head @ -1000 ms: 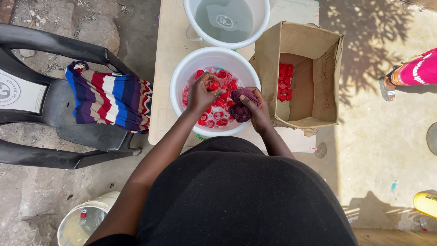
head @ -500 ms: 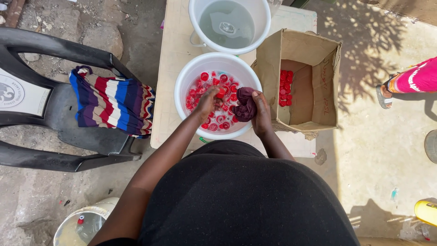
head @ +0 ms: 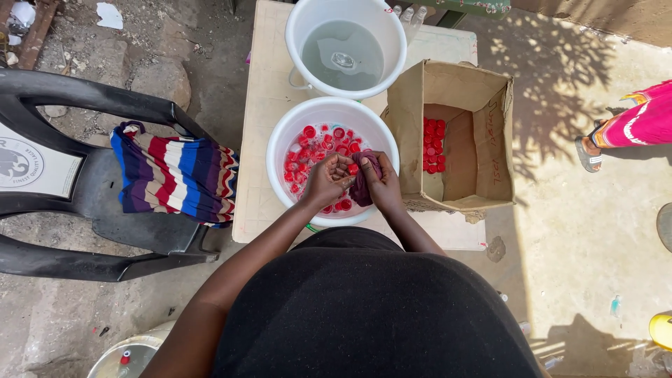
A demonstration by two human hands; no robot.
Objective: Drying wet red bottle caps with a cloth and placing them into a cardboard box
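At far left, black plastic chair (head: 77,210) with striped cloth (head: 178,175) draped over the seat, well apart from the work. Bottom left, rim of a bucket (head: 133,357), small red piece inside, contents otherwise unclear. At centre, pale table (head: 262,140) carrying white basin (head: 280,150) of foamy water with red bottle caps (head: 311,150) floating. Left hand (head: 327,180) over the basin, fingers curled, apparently pinching one cap against the rag. Right hand (head: 381,183) just beside it, touching, closed on a dark purple rag (head: 365,185) bunched over the water. Behind the basin, white bucket (head: 346,45) holding cloudy water, nothing else visible in it. Right of the basin, open cardboard box (head: 465,140) touching the basin's rim, red caps (head: 432,145) in rows at its bottom left, rest of the floor bare.

Risks, as judgement: wet cap likely slippery, could pop out of the pinch and land off the table. Basin sits near the table's front edge, hard scrubbing could tip or slop it. Splashes could soak the box wall right next to it and soften the cardboard. At far right, another person's pink sleeve or leg (head: 640,122) and sandal, well clear.
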